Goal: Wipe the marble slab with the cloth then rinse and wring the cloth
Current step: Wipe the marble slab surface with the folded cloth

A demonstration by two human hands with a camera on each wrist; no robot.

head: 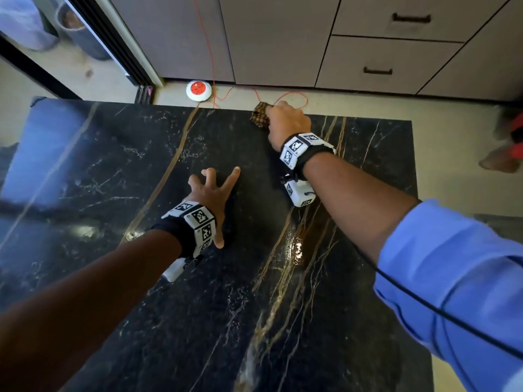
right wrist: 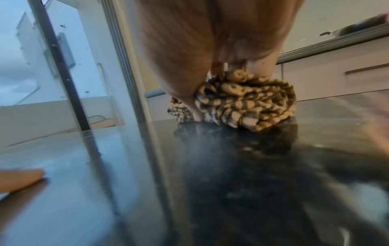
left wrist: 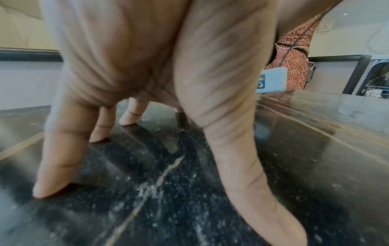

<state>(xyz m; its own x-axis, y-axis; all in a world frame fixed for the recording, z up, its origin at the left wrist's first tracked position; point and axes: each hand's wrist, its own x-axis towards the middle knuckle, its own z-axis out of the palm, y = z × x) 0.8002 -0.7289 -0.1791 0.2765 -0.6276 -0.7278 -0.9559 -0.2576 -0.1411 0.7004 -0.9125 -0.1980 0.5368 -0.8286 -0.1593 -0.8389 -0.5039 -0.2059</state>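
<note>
The bunched cloth [head: 260, 118] sits at the marble slab [head: 113, 171]'s far edge, about one o'clock, gripped in the right hand [head: 287, 123]. Left hand [head: 210, 193] braces on spread fingertips. Wiping underway; next, probably a stroke back toward six.

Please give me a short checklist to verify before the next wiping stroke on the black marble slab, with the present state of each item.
1. Right hand grips the cloth: ok, fingers are curled round the bunched cloth.
2. Cloth touches the marble slab: ok, it rests on the surface near the far edge.
3. Left hand braces the body: ok, spread fingertips press on the slab.
4. Left hand is out of the cloth's way: ok, it sits well apart from the cloth.
5. Wet patch near the gold veins is wiped: not ok, it glistens.
6. Cloth is clean enough: cannot tell.
</note>
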